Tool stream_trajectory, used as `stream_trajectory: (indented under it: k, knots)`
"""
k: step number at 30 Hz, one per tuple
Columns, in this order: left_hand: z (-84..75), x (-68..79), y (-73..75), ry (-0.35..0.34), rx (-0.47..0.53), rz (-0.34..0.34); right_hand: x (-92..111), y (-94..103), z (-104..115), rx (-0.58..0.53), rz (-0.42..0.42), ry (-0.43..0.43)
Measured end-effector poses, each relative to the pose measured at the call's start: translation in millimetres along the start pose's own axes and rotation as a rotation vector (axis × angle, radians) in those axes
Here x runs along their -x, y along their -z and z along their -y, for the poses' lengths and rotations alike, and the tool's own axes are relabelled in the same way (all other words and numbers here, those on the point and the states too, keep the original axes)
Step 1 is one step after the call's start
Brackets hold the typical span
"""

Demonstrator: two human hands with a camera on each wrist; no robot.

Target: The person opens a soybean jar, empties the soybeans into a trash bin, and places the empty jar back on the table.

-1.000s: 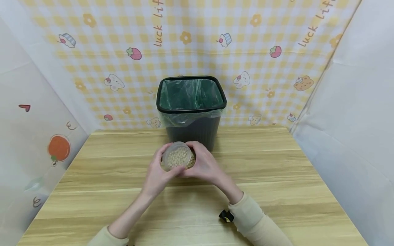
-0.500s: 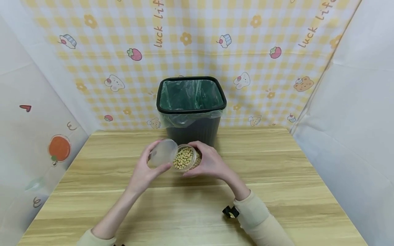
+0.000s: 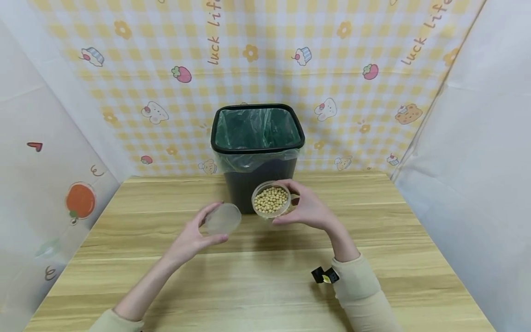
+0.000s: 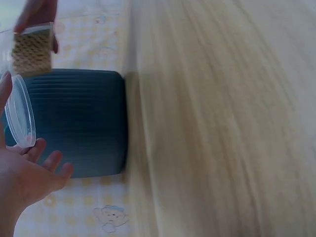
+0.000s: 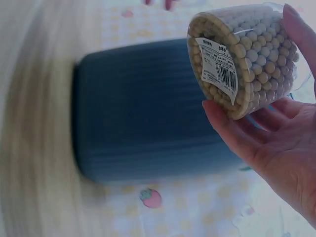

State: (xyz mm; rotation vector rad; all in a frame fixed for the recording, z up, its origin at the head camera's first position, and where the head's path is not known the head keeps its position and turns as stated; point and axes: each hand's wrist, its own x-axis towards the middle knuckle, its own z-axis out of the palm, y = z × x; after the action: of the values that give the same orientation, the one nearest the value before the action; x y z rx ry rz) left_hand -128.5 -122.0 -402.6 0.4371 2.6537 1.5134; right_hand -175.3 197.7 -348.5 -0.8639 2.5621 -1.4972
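My right hand (image 3: 308, 207) grips a clear plastic jar (image 5: 247, 54) of small round beige beans (image 3: 270, 200), held up in front of the bin. The jar's mouth is uncovered and tilted toward me, and a barcode label (image 5: 217, 68) shows on its base in the right wrist view. To the left, my left hand (image 3: 192, 237) pinches a round translucent lid (image 3: 224, 218) by its edge between thumb and fingers. In the left wrist view the lid (image 4: 20, 112) stands on edge, apart from the jar (image 4: 32, 51).
Behind the hands stands a dark bin (image 3: 258, 177) lined with a clear bag, its black rim facing up. The wooden table (image 3: 249, 290) runs to a checked yellow cloth (image 3: 265, 55) at the back. White sheets (image 3: 477, 138) hang on both sides.
The lid has come off the jar. My left hand has carried it left, then slightly down, while my right hand has moved the jar right and up, its bean-filled mouth now showing.
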Motion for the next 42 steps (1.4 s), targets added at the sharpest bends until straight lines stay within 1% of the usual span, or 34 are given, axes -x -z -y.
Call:
stream_trajectory:
  k: [2, 6, 11, 13, 16, 22, 26, 30, 37, 39, 42]
  knots:
    - [3.8, -2.3, -7.6, -0.002, -0.039, 0.015, 3.0, 8.8, 0.0, -0.020, -0.009, 0.003]
    - [11.4, -7.5, -25.6, -0.027, -0.126, 0.044, 9.0, 25.1, 0.1, -0.056, -0.042, 0.009]
    - [17.4, -12.9, -47.3, -0.047, -0.204, 0.129, 16.9, 40.9, 0.2, -0.083, -0.090, 0.006]
    - [17.9, -14.6, -54.1, -0.044, -0.228, 0.170, 19.7, 45.6, 0.7, -0.092, -0.104, -0.003]
    - [18.0, -17.4, -62.7, -0.071, -0.251, 0.204, 23.6, 51.2, 3.3, -0.105, -0.120, -0.016]
    - [18.1, -21.3, -73.7, -0.131, -0.275, 0.229, 30.7, 59.8, 19.5, -0.106, -0.144, -0.021]
    - [19.5, -21.9, -79.5, -0.140, -0.297, 0.259, 34.1, 64.1, 26.3, -0.110, -0.152, -0.023]
    - [20.6, -20.4, -81.7, -0.142, -0.318, 0.284, 34.2, 66.2, 27.7, -0.116, -0.158, -0.021]
    - [24.2, -15.4, -90.5, -0.248, -0.414, 0.296, 37.1, 68.3, 29.3, -0.123, -0.164, -0.009]
    - [25.9, -14.2, -93.0, -0.257, -0.436, 0.301, 38.0, 68.5, 28.0, -0.122, -0.165, -0.004]
    - [27.3, -13.4, -95.4, -0.268, -0.451, 0.305, 38.1, 69.0, 19.5, -0.126, -0.169, 0.002]
